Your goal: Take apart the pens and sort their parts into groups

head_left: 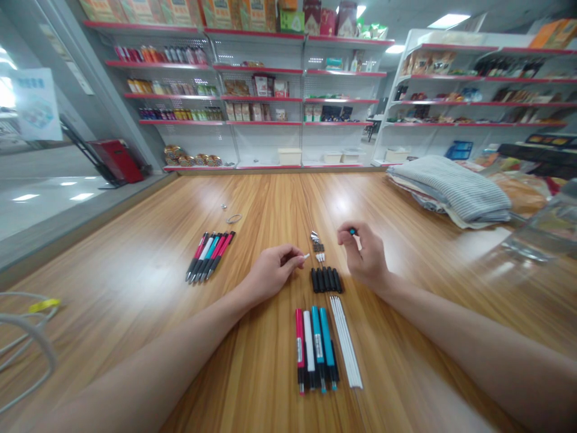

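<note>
Between the thumb and forefinger of my left hand [276, 269] is a small white pen part [306, 257]. My right hand [367, 255] is closed around a pen barrel [352, 231], seen end-on with a teal centre and dark rim. Between my hands lie small metal pen tips [315, 237], dark little pieces [318, 247], white pieces [320, 257] and a row of black grips [326, 280]. Nearer me rest pink, white and blue pen barrels [317, 337] beside several white refills [346, 343]. Several whole pens [210, 257] lie left of my left hand.
A metal ring [234, 219] lies beyond the whole pens. White cable [27, 337] loops at the left edge. Folded striped cloth [453, 186] and a clear container [543, 225] sit on the right of the wooden table [252, 397]. Stocked shelves [264, 99] stand behind.
</note>
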A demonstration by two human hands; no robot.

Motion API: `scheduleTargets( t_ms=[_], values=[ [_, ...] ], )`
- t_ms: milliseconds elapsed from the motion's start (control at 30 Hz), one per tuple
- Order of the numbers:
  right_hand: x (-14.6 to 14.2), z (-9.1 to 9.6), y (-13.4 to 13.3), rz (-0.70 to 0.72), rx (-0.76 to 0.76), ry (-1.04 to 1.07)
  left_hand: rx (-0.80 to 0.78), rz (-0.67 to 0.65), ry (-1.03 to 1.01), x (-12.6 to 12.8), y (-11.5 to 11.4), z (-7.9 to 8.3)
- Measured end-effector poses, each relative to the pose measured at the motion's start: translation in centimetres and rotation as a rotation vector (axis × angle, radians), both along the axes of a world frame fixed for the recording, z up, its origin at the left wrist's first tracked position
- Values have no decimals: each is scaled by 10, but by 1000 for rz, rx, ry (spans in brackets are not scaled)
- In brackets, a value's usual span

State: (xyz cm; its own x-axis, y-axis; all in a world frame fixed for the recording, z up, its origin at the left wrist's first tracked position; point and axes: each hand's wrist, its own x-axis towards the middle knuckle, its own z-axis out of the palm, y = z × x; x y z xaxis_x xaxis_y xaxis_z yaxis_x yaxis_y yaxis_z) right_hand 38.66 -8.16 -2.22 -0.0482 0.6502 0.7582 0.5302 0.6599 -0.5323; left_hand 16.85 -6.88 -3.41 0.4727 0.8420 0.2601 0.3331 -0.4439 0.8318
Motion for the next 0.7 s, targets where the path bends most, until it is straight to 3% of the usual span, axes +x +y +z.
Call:
scheduleTargets(
  t_ms=[133, 233, 567, 700],
  values=[
    [-3, 1, -4, 192, 77, -421, 57, -2, 19, 0, -3, 5],
    [-6, 1, -5, 221, 72, -583, 62, -36, 12, 1, -4, 7],
    [-8, 6, -8, 167, 97, -723, 27, -104, 11, 2, -5, 7],
    [-8, 6, -7, 113, 59, -681, 27, -124, 10, 1, -6, 9]
  ],
)
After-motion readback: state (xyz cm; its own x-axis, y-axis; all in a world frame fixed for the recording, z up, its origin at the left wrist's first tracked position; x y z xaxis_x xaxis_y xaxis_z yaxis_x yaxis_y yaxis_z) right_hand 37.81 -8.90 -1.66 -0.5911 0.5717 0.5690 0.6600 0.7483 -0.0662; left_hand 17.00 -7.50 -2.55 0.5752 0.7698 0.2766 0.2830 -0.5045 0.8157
